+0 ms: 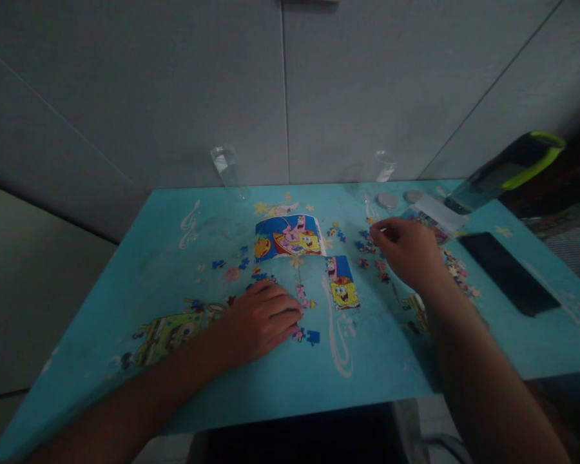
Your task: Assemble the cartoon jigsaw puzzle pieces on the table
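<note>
My left hand (265, 318) lies palm down on the table, fingers stretched out and slightly bent, beside a few joined pink puzzle pieces (303, 297) and a blue puzzle piece (313, 337). Over the loose puzzle pieces (365, 245) on the right hovers my right hand (408, 250), its thumb and forefinger pinched together; whatever is between the fingertips is too small to make out. Between the hands sits an assembled puzzle section (344, 285) with a yellow cartoon face. Behind it lies a printed reference picture (290, 237) of the same characters, slightly curled.
Two clear plastic jars (227, 167) (383, 169) stand by the wall, with round lids (387, 200) near the right one. A black phone (508, 273) lies at the right. Behind it is a dark bottle (502, 171) with a lime-green handle. More puzzle pieces (457, 269) are heaped beside my right forearm.
</note>
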Demonstrator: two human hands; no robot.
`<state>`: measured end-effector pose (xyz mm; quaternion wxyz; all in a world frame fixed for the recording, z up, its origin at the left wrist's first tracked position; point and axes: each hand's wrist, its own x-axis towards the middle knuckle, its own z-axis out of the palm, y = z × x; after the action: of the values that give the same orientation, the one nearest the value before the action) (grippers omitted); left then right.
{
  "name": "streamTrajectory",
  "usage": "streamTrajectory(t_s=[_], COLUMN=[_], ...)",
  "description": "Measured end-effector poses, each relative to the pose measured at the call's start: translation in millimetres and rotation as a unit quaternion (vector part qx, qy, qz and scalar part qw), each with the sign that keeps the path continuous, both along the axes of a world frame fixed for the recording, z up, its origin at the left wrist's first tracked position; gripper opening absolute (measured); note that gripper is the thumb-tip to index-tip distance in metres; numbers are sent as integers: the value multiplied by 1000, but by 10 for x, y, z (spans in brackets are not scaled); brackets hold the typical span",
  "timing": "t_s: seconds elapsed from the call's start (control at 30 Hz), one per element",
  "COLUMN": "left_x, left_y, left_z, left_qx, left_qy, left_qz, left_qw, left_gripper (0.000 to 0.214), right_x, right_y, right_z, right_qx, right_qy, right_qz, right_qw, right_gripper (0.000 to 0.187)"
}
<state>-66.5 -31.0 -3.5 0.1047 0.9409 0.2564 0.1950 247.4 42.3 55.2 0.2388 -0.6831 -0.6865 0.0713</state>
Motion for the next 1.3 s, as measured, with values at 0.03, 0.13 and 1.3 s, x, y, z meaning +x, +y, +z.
streamTrajectory(t_s=[0.03, 0.13, 1.3], left_x=[7, 10, -73], left_y=[4, 16, 34], left_z=[-2, -3, -11], left_qx=[-5, -19, 19], left_qy=[-3, -10, -27], left_qz=[11, 52, 18], left_qw=[1000, 998, 999], left_gripper=[16, 14, 19], right_x=[-5, -18, 434], right_y=[-1, -8, 214], right_z=[-3, -10, -223], right_qx=[-1, -9, -48], right_qy=[0, -1, -52], right_qz=[0, 11, 1], right_qw=[1000, 1000, 998], right_gripper=[27, 26, 25])
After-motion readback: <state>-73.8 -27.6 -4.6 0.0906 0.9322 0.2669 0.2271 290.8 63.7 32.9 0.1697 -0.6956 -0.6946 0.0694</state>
